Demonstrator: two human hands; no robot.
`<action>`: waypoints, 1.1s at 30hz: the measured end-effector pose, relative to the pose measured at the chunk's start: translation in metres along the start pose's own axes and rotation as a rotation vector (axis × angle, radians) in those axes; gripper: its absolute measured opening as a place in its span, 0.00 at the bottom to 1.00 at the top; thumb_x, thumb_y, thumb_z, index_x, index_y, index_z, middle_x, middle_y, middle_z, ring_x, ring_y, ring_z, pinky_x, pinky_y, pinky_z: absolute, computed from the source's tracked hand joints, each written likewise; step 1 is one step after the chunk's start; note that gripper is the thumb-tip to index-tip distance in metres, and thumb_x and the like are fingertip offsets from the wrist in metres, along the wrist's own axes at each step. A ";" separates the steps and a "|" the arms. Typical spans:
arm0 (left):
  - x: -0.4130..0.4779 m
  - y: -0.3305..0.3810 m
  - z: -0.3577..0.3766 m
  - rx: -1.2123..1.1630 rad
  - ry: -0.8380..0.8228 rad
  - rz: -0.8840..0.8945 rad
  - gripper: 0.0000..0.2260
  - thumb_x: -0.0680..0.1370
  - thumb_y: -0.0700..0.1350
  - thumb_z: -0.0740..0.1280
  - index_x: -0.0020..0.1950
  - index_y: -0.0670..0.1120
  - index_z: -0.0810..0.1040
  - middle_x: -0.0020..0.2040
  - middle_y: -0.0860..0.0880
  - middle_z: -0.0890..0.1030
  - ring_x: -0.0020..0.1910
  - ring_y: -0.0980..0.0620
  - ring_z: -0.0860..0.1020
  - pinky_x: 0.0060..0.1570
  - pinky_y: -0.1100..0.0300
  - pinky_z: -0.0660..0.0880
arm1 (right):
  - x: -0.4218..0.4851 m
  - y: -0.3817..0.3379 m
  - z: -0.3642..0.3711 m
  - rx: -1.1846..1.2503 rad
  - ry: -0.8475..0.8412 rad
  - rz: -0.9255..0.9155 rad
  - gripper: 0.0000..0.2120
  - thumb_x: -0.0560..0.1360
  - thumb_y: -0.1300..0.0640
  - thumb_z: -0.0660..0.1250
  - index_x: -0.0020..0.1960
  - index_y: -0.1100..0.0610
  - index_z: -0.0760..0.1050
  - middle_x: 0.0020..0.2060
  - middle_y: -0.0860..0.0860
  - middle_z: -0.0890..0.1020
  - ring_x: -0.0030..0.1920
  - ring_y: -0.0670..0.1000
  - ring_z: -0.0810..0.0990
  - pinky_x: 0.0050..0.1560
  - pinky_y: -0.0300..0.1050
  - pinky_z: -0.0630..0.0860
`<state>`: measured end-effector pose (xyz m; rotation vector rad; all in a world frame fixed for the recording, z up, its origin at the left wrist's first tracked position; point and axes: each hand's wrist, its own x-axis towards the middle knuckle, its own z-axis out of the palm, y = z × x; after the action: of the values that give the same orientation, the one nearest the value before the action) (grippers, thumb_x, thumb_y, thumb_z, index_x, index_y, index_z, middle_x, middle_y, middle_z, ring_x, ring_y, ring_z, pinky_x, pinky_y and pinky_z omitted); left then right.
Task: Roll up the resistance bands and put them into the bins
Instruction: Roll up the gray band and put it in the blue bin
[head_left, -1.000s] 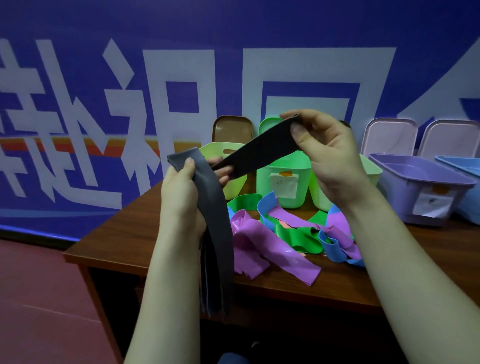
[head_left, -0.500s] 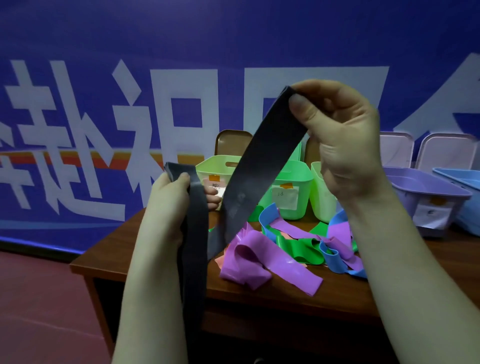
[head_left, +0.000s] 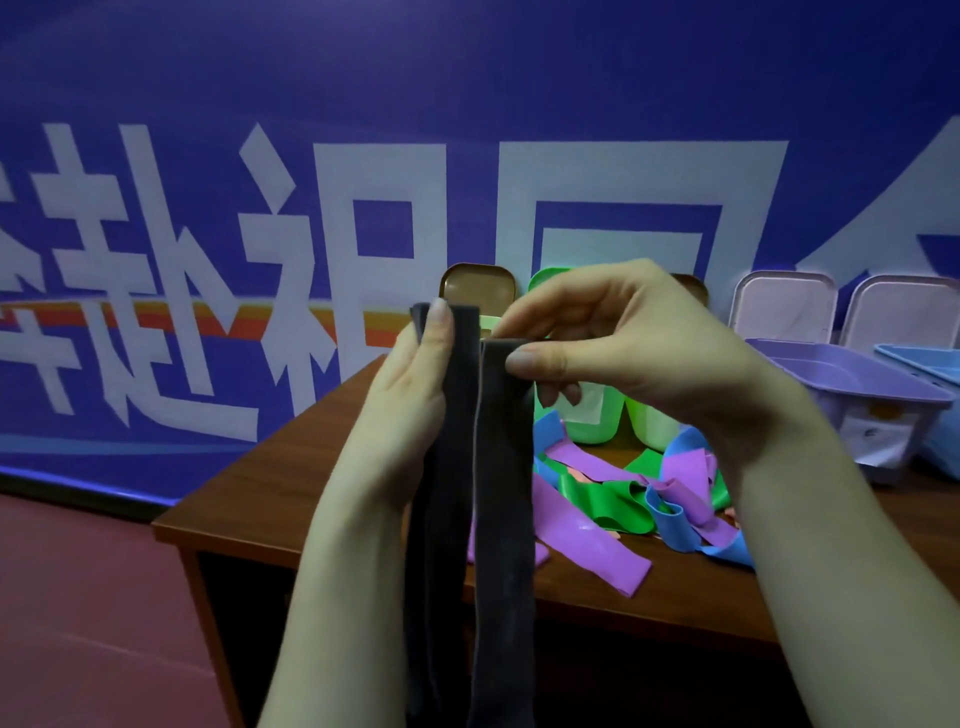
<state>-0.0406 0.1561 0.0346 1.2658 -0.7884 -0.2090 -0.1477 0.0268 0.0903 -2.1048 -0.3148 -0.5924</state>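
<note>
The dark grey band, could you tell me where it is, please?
Head view, centre: the dark grey band hangs pinched by the left hand and right hand, before the table.

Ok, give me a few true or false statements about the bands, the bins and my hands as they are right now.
1. The left hand and the right hand both hold the grey band. True.
2. The grey band is rolled into a tight coil. False: it hangs down unrolled, in long strips.
3. Loose coloured bands lie on the table. True.
4. The purple bin is shut with its lid. False: it stands open, and a lid stands upright behind it.
</note>
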 end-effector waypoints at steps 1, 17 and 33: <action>-0.001 -0.002 0.003 0.039 0.002 -0.005 0.21 0.78 0.64 0.51 0.50 0.56 0.80 0.46 0.53 0.84 0.47 0.56 0.83 0.47 0.57 0.80 | 0.000 0.001 -0.001 0.004 0.002 0.002 0.11 0.65 0.57 0.73 0.47 0.59 0.82 0.37 0.60 0.84 0.33 0.54 0.81 0.32 0.42 0.77; -0.008 -0.002 0.027 -0.158 -0.127 0.012 0.23 0.75 0.64 0.49 0.49 0.55 0.80 0.45 0.49 0.85 0.48 0.50 0.84 0.52 0.53 0.80 | -0.003 0.000 0.000 -0.480 0.268 -0.199 0.06 0.71 0.56 0.74 0.47 0.54 0.82 0.40 0.46 0.80 0.34 0.47 0.75 0.34 0.33 0.70; -0.005 -0.014 0.033 -0.204 -0.194 0.055 0.30 0.79 0.60 0.44 0.39 0.55 0.84 0.39 0.46 0.84 0.41 0.50 0.83 0.45 0.58 0.80 | -0.001 0.010 -0.005 -0.510 0.260 -0.153 0.06 0.70 0.54 0.74 0.44 0.54 0.80 0.43 0.49 0.82 0.35 0.48 0.76 0.35 0.36 0.71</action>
<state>-0.0611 0.1286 0.0227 1.0405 -0.9425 -0.3631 -0.1459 0.0171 0.0846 -2.4593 -0.1889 -1.1204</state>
